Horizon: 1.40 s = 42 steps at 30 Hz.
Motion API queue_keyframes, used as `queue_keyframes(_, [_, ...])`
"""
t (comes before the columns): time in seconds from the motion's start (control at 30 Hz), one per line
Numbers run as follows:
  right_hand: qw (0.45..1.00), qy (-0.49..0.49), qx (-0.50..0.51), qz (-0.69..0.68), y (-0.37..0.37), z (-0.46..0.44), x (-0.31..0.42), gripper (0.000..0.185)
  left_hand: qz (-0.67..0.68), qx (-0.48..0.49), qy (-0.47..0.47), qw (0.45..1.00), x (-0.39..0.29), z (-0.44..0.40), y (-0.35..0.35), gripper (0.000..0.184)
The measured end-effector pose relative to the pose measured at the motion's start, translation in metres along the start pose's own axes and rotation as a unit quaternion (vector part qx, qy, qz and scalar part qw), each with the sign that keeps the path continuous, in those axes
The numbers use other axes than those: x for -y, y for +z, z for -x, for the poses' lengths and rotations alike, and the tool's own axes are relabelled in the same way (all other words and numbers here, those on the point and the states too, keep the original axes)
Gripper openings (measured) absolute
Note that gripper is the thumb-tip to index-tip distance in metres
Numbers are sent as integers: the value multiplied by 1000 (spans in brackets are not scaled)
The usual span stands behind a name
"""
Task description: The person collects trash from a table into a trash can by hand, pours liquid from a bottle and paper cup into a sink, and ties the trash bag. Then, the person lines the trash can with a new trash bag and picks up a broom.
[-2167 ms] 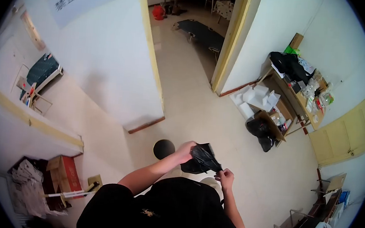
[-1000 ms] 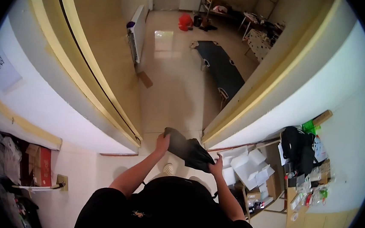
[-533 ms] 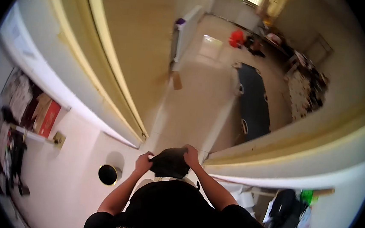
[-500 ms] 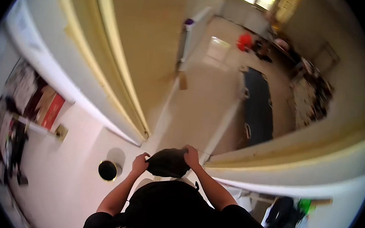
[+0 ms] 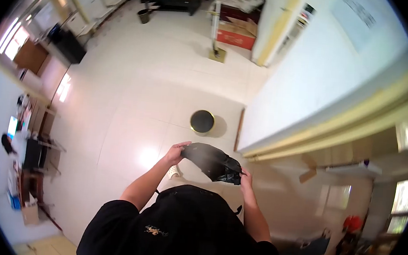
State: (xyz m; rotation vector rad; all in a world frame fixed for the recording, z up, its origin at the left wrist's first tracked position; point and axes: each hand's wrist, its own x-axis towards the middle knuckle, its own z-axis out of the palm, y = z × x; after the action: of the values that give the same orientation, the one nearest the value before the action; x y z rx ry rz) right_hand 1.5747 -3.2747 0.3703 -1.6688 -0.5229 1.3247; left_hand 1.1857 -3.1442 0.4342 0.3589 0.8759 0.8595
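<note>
A black plastic bag point(image 5: 206, 160) is stretched between my two hands in front of my body, its mouth spread wide. My left hand point(image 5: 176, 152) grips the left edge of the bag, fingers closed on the rim. On the right side, my right hand point(image 5: 246, 177) pinches the opposite edge, where the plastic is bunched and wrinkled. Just beyond the bag, a round bin point(image 5: 202, 122) with a gold rim and a dark inside stands upright on the floor, apart from both hands.
A door frame point(image 5: 338, 126) and wall run along my right. Ahead stand a pole on a square base point(image 5: 217, 55), a red box point(image 5: 236, 34) and a low black table point(image 5: 173, 0). A black cabinet point(image 5: 67, 42) and a desk with chairs point(image 5: 36, 152) are at left.
My view has turned left, from the doorway to the larger room. The bag has come round with my hands and now shows spread open, close to the bin.
</note>
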Motion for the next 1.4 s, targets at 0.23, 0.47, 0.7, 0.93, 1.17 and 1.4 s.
queue_keyframes(0.23, [987,20,132,90,203,-59,64,46,-28,-350,33,936,-61,40,-174,24])
queue_keyframes(0.47, [953,-44,269,134,437,-101,100,48,184,-262,185,929,-173,50,-280,22])
queue_keyframes(0.7, [890,-272,338,140,607,-26,306,59,60,-165,416,892,-392,113,-175,29])
queue_keyframes(0.93, [684,-684,221,127,567,75,375,51,-219,-251,615,715,-409,183,-70,27])
queue_keyframes(1.17, [597,-240,423,638,478,-106,109,42,-687,-152,25,710,-164,21,-299,41])
queue_keyframes(1.4, [832,-106,288,462,408,-119,93,23,-182,-329,21,927,-139,29,-261,29])
